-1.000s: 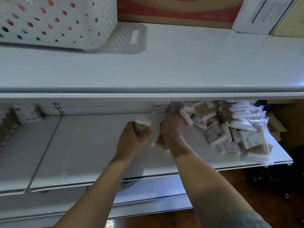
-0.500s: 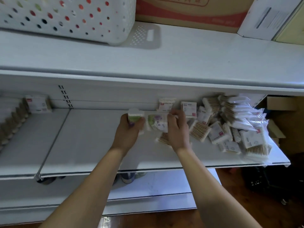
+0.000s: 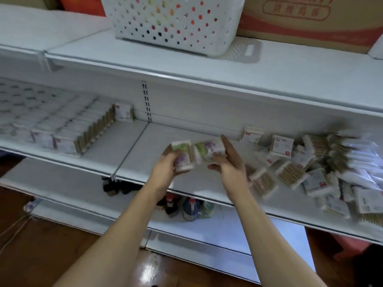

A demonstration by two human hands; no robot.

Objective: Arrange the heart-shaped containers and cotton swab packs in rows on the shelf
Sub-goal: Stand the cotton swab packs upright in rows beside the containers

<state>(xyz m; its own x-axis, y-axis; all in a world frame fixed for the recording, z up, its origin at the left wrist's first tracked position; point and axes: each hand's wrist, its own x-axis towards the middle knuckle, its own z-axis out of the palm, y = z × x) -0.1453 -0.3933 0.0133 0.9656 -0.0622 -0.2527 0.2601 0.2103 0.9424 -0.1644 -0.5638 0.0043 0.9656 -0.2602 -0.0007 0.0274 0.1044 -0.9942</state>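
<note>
My left hand grips a cotton swab pack with a green and purple label above the middle shelf. Right beside it, my right hand holds a second green-labelled swab pack, thumb below and fingers along its far side. The two packs nearly touch. A loose heap of swab packs lies on the shelf to the right of my hands. On the left shelf section, swab packs stand in tidy rows. No heart-shaped container can be made out.
A white perforated basket and a cardboard box stand on the top shelf. Bottles and small items sit on the lowest shelf under my hands. Between the rows and my hands the shelf board is bare. A wooden floor lies below.
My right hand took a green-labelled pack from the heap and brought it beside the one in my left hand. The view swung left, so the rows of packs on the left came into sight.
</note>
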